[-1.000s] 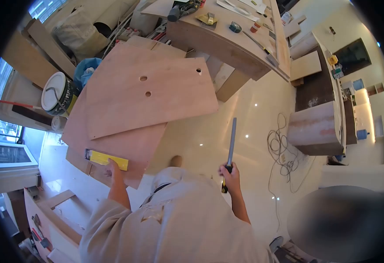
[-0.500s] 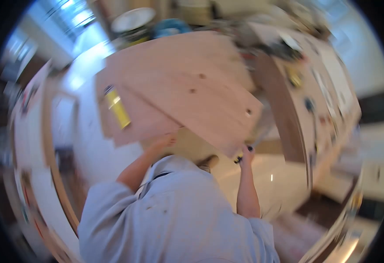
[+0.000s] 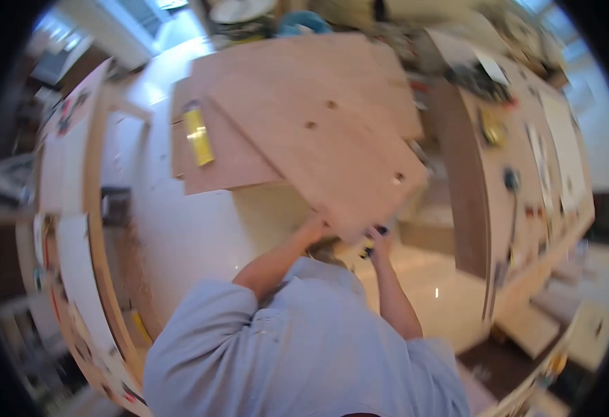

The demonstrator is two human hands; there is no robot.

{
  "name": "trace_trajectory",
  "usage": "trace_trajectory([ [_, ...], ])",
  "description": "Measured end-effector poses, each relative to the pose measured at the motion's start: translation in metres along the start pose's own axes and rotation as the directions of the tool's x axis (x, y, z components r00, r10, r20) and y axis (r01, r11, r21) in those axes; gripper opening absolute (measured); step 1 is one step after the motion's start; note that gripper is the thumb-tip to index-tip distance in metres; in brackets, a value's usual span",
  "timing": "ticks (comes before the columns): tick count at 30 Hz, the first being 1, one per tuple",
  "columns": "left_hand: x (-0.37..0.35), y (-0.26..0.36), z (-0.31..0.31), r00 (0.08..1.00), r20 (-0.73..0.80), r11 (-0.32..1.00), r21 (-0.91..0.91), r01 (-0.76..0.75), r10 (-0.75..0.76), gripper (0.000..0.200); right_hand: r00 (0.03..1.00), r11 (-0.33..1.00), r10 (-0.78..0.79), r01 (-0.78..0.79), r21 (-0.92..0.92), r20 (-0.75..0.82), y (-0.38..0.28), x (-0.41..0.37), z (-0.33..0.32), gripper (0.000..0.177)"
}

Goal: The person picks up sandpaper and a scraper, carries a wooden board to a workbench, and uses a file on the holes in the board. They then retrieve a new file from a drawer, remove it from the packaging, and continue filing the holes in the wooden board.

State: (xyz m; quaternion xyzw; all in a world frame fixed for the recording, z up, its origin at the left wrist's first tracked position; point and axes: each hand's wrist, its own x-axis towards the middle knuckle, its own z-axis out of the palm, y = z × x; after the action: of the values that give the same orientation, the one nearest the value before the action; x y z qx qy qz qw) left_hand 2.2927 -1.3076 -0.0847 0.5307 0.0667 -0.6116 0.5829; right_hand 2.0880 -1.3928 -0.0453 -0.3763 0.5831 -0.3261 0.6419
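Note:
A pinkish wooden board [image 3: 318,146] with several dark knots lies slantwise across other boards in front of me. My left hand [image 3: 316,226] is at its near left edge, fingers closed around that edge. By the near right corner, my right hand [image 3: 379,242] is closed on a small black and yellow tool [image 3: 368,248], whose details are blurred. A yellow tube-shaped item [image 3: 199,135] rests on the lower board [image 3: 242,163] to the left.
A bench at right [image 3: 513,181] carries scattered tools, a tape measure [image 3: 492,128] and long strips. Another workbench [image 3: 75,174] stands at left. Behind the boards are a white round lid [image 3: 243,10] and a blue bucket [image 3: 303,23].
My left hand has moved right and onto the near edge of the slanted board. My right hand stays by its corner with the tool. The whole view has shifted.

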Motion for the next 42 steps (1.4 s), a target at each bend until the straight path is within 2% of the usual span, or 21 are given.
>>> trace_trajectory([
  [2,-0.014,-0.005,-0.022,0.999,0.018,0.984,-0.179,-0.029,0.033,0.023,0.995,0.998,0.065,-0.065,0.000,-0.071,0.025,-0.029,0.013,0.031],
  [4,-0.032,0.007,-0.051,0.989,-0.097,0.993,0.041,-0.112,0.115,0.038,0.986,0.984,0.161,-0.157,0.080,-0.040,0.041,-0.057,0.024,0.031],
  [6,-0.057,0.024,-0.079,0.987,-0.125,0.977,0.199,-0.073,0.099,0.046,0.984,0.980,0.173,-0.169,0.110,-0.033,0.051,-0.073,0.014,0.028],
  [8,-0.072,0.033,-0.104,0.988,-0.135,0.984,0.173,-0.051,0.075,0.051,0.984,0.986,0.165,-0.164,0.015,-0.063,0.030,-0.094,0.003,0.025],
  [9,-0.076,0.036,-0.113,0.984,-0.162,0.979,0.199,-0.047,0.080,0.051,0.976,0.976,0.202,-0.208,-0.071,-0.077,0.014,-0.105,-0.013,0.021],
  [10,-0.079,0.039,-0.121,0.978,-0.189,0.973,0.225,-0.042,0.086,0.051,0.992,0.923,0.063,-0.101,-0.370,-0.113,0.029,-0.103,-0.044,0.022],
  [11,-0.084,0.039,-0.126,0.972,-0.217,0.968,0.250,-0.033,0.090,0.052,0.992,0.770,-0.078,-0.005,-0.638,-0.102,0.047,-0.101,-0.075,0.023],
  [12,-0.088,0.039,-0.128,0.957,-0.271,0.954,0.298,-0.021,0.106,0.051,0.980,0.587,-0.186,0.058,-0.807,-0.065,0.005,-0.123,-0.078,0.040],
  [13,-0.088,0.040,-0.126,0.938,-0.323,0.940,0.341,-0.009,0.126,0.049,0.993,0.518,-0.026,-0.082,-0.851,-0.112,-0.031,-0.141,-0.078,0.043],
  [14,-0.089,0.042,-0.122,0.916,-0.373,0.925,0.380,0.004,0.150,0.048,0.994,0.459,-0.110,0.038,-0.888,-0.014,-0.046,-0.154,-0.083,0.043],
  [16,-0.099,0.049,-0.105,0.747,-0.293,0.507,0.860,-0.068,0.596,0.050,0.948,0.311,-0.248,0.274,-0.910,0.200,-0.074,-0.175,-0.090,0.045],
  [17,-0.103,0.052,-0.092,0.640,-0.140,0.202,0.979,-0.025,0.756,0.052,0.965,0.248,-0.134,0.254,-0.935,0.226,-0.092,-0.179,-0.086,0.046],
  [19,-0.102,0.055,-0.059,0.662,0.119,0.009,0.982,-0.186,0.740,0.056,0.966,0.115,0.093,0.230,-0.966,0.241,-0.126,-0.186,-0.065,0.049],
  [20,-0.099,0.053,-0.041,0.654,0.249,-0.091,0.960,-0.266,0.715,0.059,0.956,0.059,0.120,0.262,-0.963,0.267,-0.128,-0.181,-0.060,0.048],
  [22,-0.092,0.045,0.002,0.712,0.518,-0.235,0.854,-0.465,0.473,0.065,0.933,-0.043,0.169,0.328,-0.944,0.317,-0.130,-0.166,-0.051,0.046],
  [24,-0.090,0.028,0.043,0.778,0.551,-0.248,0.833,-0.495,0.301,0.072,0.916,-0.118,0.152,0.391,-0.913,0.372,-0.134,-0.151,-0.052,0.047],
  [27,-0.088,0.013,0.076,0.761,0.614,-0.294,0.782,-0.549,0.210,0.076,0.870,-0.117,0.149,0.488,-0.865,0.470,-0.141,-0.132,-0.056,0.048],
  [31,-0.063,-0.017,0.080,0.753,0.571,-0.455,0.793,-0.404,0.328,0.068,0.823,-0.239,0.309,0.553,-0.798,0.477,-0.179,-0.118,-0.052,0.053],
  [33,-0.057,-0.023,0.076,0.711,0.576,-0.486,0.793,-0.367,0.403,0.064,0.814,-0.296,0.221,0.581,-0.759,0.537,-0.183,-0.116,-0.056,0.049],
  [37,-0.054,-0.024,0.076,0.698,0.566,-0.408,0.817,-0.407,0.439,0.061,0.794,-0.272,0.299,0.602,-0.750,0.529,-0.196,-0.110,-0.052,0.053],
  [42,-0.053,-0.027,0.075,0.669,0.582,-0.391,0.811,-0.435,0.463,0.057,0.825,-0.281,0.299,0.557,-0.782,0.480,-0.195,-0.110,-0.044,0.045],
])
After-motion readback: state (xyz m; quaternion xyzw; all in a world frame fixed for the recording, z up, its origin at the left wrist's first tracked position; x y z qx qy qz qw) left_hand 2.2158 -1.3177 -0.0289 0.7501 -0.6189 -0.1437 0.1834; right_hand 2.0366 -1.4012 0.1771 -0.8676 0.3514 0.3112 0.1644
